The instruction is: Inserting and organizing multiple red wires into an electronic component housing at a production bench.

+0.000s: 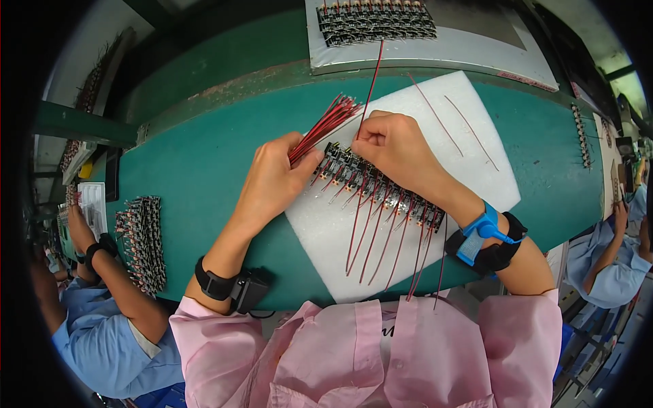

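My left hand (273, 178) is closed round a bundle of dark red wires (328, 124), whose tips fan out up and to the right. With thumb and forefinger pinched, my right hand (394, 146) holds a single red wire (372, 85) that rises away from me. Just below both hands lies a panel of small black circuit boards (371, 182), slanting down to the right. Several red wires (373, 241) trail from it toward my body. Under the panel is a white foam sheet (320, 262); my right hand covers part of the panel.
Two loose wires (469, 129) lie on the foam's right side. A stack of circuit panels (377, 24) rests on a white box (476, 60) at the back. More panels (141, 245) stand left on the green table (197, 177). People in blue work at left (115, 326) and right (605, 258).
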{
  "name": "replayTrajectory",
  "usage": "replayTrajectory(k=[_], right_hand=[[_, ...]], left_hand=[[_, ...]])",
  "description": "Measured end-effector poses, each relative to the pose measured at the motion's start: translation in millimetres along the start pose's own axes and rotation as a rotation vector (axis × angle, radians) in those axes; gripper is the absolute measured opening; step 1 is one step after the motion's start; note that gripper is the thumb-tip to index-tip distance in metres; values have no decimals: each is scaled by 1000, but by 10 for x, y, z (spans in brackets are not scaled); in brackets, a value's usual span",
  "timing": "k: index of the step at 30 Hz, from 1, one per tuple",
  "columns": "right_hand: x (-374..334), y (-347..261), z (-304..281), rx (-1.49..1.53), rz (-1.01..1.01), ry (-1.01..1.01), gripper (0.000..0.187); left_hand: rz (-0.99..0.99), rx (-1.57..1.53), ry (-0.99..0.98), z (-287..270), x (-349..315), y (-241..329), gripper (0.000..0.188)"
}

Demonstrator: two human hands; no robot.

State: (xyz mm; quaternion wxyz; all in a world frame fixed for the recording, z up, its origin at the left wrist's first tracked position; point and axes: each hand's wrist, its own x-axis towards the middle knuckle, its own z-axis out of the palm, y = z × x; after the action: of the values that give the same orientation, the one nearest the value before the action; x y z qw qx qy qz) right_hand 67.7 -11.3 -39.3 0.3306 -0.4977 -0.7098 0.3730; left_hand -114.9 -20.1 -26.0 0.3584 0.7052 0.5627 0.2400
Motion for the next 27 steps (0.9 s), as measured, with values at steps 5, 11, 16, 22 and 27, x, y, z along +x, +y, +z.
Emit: replayTrajectory(k=[5, 11, 16, 22, 27], right_hand=[[24, 54, 101, 11, -8, 54, 13], [53, 15, 268, -42, 10, 64, 15], [67, 8, 329, -48, 26, 46, 15], [54, -2, 347, -60, 36, 51, 9], [30, 24, 334, -51, 15, 19, 13]], left_hand=[[6, -36, 0, -6, 5, -79, 18], [31, -14, 20, -50, -38, -246, 16], [43, -12, 18, -66, -55, -328, 16], [25, 17, 13, -62, -75, -341, 16], [55, 8, 12, -59, -83, -334, 16]])
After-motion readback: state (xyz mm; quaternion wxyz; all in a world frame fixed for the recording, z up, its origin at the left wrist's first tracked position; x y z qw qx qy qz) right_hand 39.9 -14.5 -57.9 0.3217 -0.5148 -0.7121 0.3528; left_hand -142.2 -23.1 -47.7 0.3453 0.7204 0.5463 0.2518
